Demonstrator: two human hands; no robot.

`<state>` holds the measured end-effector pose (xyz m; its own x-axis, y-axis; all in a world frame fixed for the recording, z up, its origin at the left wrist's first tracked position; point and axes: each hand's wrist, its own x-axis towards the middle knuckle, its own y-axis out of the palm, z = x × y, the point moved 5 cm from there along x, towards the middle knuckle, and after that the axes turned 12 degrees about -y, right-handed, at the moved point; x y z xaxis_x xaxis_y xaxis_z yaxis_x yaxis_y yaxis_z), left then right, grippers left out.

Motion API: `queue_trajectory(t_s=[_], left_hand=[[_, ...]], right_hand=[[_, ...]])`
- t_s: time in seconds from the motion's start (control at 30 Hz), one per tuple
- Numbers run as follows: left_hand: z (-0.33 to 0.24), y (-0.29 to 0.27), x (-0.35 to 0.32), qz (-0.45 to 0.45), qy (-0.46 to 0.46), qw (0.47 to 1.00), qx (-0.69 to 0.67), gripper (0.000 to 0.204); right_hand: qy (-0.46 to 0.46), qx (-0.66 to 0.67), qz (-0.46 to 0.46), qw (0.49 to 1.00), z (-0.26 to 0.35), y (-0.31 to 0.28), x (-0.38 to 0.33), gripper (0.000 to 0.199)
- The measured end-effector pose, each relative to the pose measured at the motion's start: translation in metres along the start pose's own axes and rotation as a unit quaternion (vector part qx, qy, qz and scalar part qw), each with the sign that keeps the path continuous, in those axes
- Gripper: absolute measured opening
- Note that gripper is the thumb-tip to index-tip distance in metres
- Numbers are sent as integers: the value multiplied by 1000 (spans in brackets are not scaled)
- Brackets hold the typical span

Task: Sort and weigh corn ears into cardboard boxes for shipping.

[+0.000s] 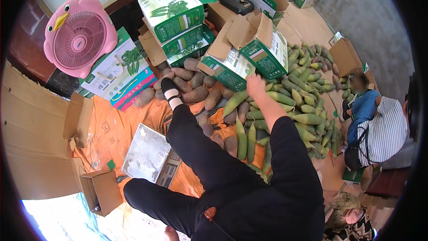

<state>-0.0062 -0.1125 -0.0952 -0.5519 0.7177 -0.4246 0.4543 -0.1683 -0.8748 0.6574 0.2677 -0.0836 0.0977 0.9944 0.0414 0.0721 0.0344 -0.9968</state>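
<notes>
My right hand (256, 86) reaches forward, its fingers closed at the near edge of an open green-and-white carton (235, 64). A second open carton (267, 53) leans against it on the right. Under and beside my forearm lie many long green radishes (278, 97), some paler at one end. Brownish, dirt-covered radishes (195, 94) are heaped left of the cartons. Only a small patch of skin shows at the lower edge below my bent left leg; it may be my left hand, and its fingers are hidden.
A metal-topped scale (147, 153) stands on orange sheeting (107, 129) to the left. Behind are a pink bird-shaped fan (79, 40) and stacked cartons (171, 11). A brown box (101, 192) sits lower left. Two people are at the right, one in a striped top (384, 129).
</notes>
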Motion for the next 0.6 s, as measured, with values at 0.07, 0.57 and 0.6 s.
queue_trajectory(t_s=[0.07,0.57,0.6], left_hand=[[-7,-9,1,-20,-10,1000,-22,41],[-55,-62,19,-137,-53,972,-184,44],[-53,-67,19,-144,-56,969,-193,44]], right_hand=[[-19,-51,-37,998,0,-40,33,16],[44,-160,94,982,-56,-54,119,24],[46,-159,95,982,-54,-53,113,24]])
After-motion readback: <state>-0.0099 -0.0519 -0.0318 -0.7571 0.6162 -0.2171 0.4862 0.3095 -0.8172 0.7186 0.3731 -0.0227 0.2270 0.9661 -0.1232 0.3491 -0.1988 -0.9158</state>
